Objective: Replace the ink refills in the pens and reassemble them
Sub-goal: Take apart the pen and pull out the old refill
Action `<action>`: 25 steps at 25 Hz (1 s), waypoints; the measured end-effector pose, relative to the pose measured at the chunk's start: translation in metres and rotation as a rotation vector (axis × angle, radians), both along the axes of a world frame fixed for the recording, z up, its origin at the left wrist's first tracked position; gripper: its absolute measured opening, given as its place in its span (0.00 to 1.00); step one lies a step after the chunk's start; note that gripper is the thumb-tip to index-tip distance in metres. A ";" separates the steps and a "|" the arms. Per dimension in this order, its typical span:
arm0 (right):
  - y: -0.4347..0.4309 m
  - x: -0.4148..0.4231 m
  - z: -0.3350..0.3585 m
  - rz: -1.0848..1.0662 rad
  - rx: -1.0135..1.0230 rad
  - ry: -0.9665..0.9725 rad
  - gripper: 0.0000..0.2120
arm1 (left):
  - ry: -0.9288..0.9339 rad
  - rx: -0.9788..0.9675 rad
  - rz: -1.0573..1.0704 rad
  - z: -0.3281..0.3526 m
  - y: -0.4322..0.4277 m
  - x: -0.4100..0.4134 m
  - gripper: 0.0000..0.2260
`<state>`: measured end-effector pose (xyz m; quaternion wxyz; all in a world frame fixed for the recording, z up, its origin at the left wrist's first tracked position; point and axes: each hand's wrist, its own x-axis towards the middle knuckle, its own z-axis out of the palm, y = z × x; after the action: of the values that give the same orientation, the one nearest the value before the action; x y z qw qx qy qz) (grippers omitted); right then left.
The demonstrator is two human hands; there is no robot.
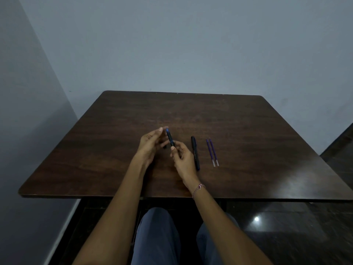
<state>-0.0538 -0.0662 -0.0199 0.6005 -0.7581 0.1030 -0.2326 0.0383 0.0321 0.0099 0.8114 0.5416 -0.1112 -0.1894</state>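
Observation:
My right hand (182, 158) pinches the lower end of a dark pen (170, 138) with a blue top, held tilted above the wooden table (114, 150). My left hand (150, 144) is cupped beside the pen's upper part, its fingertips near the blue end; whether it touches the pen I cannot tell. A small dark piece shows below the left fingers, partly hidden. A second black pen (195, 153) lies on the table just right of my right hand. Two purple ink refills (212, 152) lie side by side further right.
The table stands against a plain grey wall, with another wall at the left. Its near edge crosses above my knees. A dark glossy floor shows at the right.

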 end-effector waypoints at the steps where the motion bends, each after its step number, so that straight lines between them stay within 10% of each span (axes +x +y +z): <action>1: 0.000 0.000 -0.001 -0.004 0.027 0.010 0.09 | 0.010 -0.020 -0.054 -0.001 0.002 -0.001 0.07; 25: 0.001 -0.002 0.000 0.019 0.028 0.014 0.09 | -0.081 0.331 0.383 0.043 0.004 0.024 0.11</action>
<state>-0.0555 -0.0655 -0.0204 0.6124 -0.7522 0.1032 -0.2202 0.0619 0.0363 0.0526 0.7277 0.6854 -0.0065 -0.0261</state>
